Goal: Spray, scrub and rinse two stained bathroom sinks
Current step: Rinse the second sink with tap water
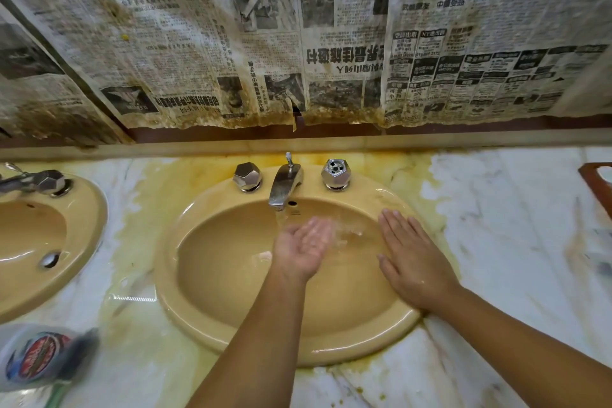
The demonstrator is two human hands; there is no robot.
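A yellow oval sink (205,278) sits in the middle of a marble counter, and water runs from its chrome tap (284,185) into the bowl. My left hand (303,247) is cupped palm-up under the stream, fingers relaxed, holding nothing. My right hand (409,257) lies flat, palm down, on the right inner wall of the same bowl, fingers straight. Two faceted chrome knobs, left (247,176) and right (335,173), flank the tap. A second yellow sink (82,228) is partly in view at the left edge.
A blurred spray bottle (36,358) lies on the counter at the lower left. Yellow stains (142,205) ring the middle sink on the marble. Stained newspaper (298,33) covers the wall behind. A brown wooden holder (596,182) is at the right edge.
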